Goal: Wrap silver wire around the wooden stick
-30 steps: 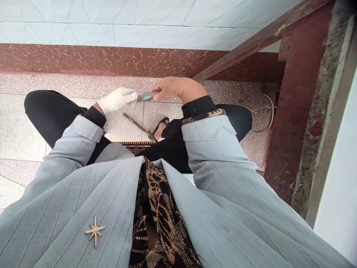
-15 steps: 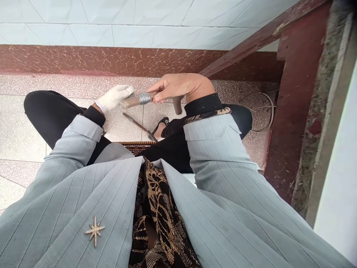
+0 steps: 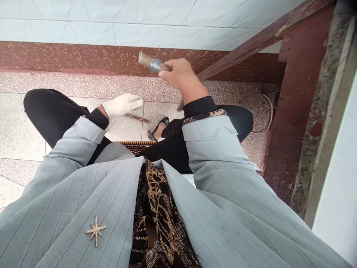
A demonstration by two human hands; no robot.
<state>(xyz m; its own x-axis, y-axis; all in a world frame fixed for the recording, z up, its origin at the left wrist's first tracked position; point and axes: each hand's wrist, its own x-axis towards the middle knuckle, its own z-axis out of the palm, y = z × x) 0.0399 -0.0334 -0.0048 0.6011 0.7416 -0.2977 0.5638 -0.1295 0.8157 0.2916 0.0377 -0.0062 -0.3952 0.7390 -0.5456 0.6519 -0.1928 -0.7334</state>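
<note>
My right hand (image 3: 180,72), bare, is closed round a brownish wooden stick (image 3: 144,59) with a coil of grey wire (image 3: 156,65) wound round it. The stick is raised and points up to the left. A blunt brown end (image 3: 180,105) shows below that hand; whether it belongs to the same stick is hidden. My left hand (image 3: 124,104), in a white knitted glove, is lower, apart from the wired stick, its fingers curled together. What they hold, if anything, I cannot make out. Just under the glove a thin reddish-brown rod (image 3: 139,118) lies on the tiles.
A black shoe (image 3: 156,130) is on the speckled tile floor (image 3: 16,119), near a wicker seat edge (image 3: 136,143). The tiled wall (image 3: 134,33) stands close ahead. A red-brown wooden frame (image 3: 298,93) and a loop of pale cable (image 3: 270,111) are on the right.
My right hand has lifted the wired stick up, away from the glove. Earlier my left hand was at the stick's end. The thin rod now lies at a flatter angle.
</note>
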